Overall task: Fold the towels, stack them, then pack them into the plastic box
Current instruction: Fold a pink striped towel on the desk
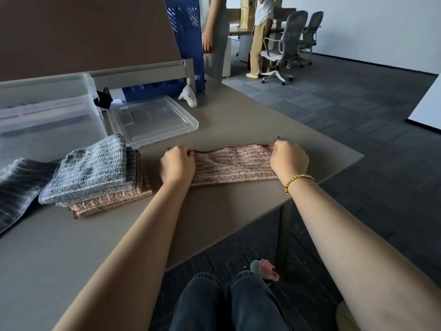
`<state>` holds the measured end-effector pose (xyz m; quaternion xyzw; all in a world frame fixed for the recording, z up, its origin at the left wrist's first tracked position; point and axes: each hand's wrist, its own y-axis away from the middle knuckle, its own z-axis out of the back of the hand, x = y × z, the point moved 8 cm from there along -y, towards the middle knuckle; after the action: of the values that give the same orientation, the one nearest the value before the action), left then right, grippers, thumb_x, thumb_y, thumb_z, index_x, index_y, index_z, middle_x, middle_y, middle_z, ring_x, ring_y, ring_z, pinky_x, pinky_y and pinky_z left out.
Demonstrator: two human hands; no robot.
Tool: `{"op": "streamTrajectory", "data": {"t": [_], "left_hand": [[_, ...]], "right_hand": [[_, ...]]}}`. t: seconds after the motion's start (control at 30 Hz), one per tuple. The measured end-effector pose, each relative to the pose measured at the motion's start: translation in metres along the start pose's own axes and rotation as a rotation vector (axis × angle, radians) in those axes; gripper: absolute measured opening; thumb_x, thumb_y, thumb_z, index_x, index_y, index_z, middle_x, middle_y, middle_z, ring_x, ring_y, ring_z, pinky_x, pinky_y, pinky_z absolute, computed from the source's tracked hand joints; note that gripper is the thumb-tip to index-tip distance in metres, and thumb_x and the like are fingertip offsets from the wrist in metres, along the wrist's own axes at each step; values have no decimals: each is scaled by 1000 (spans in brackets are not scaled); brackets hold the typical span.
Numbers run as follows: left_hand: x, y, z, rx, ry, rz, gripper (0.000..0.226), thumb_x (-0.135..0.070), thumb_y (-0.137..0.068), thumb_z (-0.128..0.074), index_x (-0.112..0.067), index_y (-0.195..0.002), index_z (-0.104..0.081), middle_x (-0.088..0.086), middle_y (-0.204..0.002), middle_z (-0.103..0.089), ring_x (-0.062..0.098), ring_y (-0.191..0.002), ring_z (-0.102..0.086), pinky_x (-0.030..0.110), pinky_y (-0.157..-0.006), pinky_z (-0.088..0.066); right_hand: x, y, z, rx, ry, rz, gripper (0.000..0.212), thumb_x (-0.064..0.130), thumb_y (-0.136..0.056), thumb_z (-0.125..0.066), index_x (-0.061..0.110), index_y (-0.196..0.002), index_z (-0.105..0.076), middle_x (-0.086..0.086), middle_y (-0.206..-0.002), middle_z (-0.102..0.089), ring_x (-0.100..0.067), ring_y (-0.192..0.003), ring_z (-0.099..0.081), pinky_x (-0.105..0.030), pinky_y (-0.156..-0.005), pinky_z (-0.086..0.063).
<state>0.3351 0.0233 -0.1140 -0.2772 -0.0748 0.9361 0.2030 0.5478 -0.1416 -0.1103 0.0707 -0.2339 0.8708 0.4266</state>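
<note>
Here, along the bench's (238, 120) left edge, a dark towel (16, 187) lies flat before the plastic box (47, 111); beside it sit the stacked folded towels (95, 173) and the lid (152, 120). Near the right corner, the left hand (177, 164) and right hand (288, 160) pinch the pink towel's (232, 164) ends, fingers curled.
</note>
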Motion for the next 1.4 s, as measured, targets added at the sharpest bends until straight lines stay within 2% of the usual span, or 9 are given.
{"op": "streamTrajectory", "data": {"t": [0.33,0.43,0.63,0.9,1.07,1.17,1.23,1.3,1.4], "left_hand": [[4,-5,-2,-1,25,6,26,-18,-93,-44,-9,-107,-64,20,-108,-64,39,-102,-57,32,-70,-39],[0,-5,-6,20,-36,-14,25,-14,-93,-41,-10,-108,-60,20,-110,-63,40,-104,-56,36,-72,-42],[4,-7,17,-150,244,35,25,-20,-93,-48,-15,-110,-65,12,-108,-67,31,-104,-59,30,-77,-43],[-15,-13,-14,79,-172,-152,35,-8,-89,-42,-11,-116,-64,15,-125,-54,34,-121,-43,40,-89,-45],[-49,0,-37,208,-250,-451,45,-43,-97,-34,-20,-131,-52,6,-148,-40,26,-140,-27,41,-115,-20],[-45,2,-59,364,-238,-437,55,-50,-98,-21,-24,-145,-32,-1,-155,-27,22,-145,-20,41,-117,-13],[-41,-1,-62,366,-227,-408,52,-46,-99,-20,-24,-146,-30,-3,-156,-25,20,-144,-22,39,-116,-14],[-41,-1,-60,357,-219,-404,49,-41,-101,-20,-23,-145,-31,-2,-155,-26,22,-143,-25,38,-117,-18],[-37,1,-57,375,-201,-382,47,-38,-101,-21,-22,-143,-35,2,-153,-30,25,-139,-30,39,-115,-24]], "right_hand": [[-3,3,6,-19,-26,-61,33,7,-91,-53,3,-121,-41,-20,-111,-65,-37,-100,-64,-43,-75,-53],[-4,2,5,-21,-17,-67,30,8,-92,-53,4,-120,-43,-20,-110,-66,-36,-101,-64,-43,-75,-54],[0,-1,13,-156,-82,12,13,9,-95,-48,3,-104,-55,-15,-107,-66,-33,-99,-62,-37,-69,-51],[-8,-8,-1,-43,-40,22,22,11,-94,-47,7,-106,-65,-13,-117,-58,-33,-111,-51,-38,-73,-50],[-5,-4,4,-36,-21,27,28,14,-93,-43,9,-114,-60,-12,-122,-58,-35,-115,-49,-44,-91,-41],[8,3,18,-135,26,118,31,16,-92,-43,9,-118,-58,-11,-127,-54,-34,-116,-47,-43,-95,-37],[25,6,10,-53,28,225,36,24,-96,-36,10,-120,-58,-8,-130,-56,-30,-120,-47,-43,-99,-36],[30,7,-14,202,0,190,47,36,-100,-22,13,-125,-54,-6,-139,-49,-27,-131,-39,-48,-109,-28],[29,6,-40,428,21,153,54,39,-100,-11,17,-145,-32,-1,-158,-20,-20,-146,-12,-54,-117,-5]]}}
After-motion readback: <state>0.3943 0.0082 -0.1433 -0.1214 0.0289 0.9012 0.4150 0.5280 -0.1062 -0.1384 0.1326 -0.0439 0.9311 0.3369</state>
